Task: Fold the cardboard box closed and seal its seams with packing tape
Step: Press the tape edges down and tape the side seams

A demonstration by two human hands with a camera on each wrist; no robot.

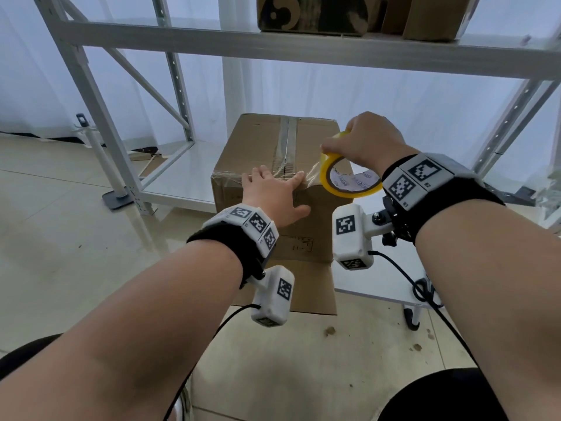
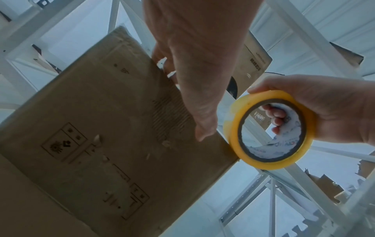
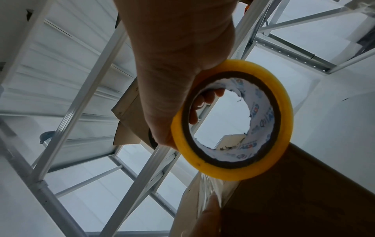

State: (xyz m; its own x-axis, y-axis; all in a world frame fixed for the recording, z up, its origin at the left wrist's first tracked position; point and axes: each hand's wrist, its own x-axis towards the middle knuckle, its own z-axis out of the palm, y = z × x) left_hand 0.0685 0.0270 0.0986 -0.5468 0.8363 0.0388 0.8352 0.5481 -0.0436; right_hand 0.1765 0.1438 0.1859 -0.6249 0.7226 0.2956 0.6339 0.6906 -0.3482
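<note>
1. Cardboard box: stands on the floor near a white shelving rack, top flaps shut, centre seam taped.
2. Left hand: fingers straight and spread, pressing clear tape onto the box's near top edge.
3. Right hand: fingers curled through the yellow tape roll, gripping it at the box's right near corner.

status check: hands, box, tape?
Left hand flat, pressing tape strip onto box top edge. Right hand grips tape roll, strip uncut. Centre seam taped. Nothing blocking.
</note>
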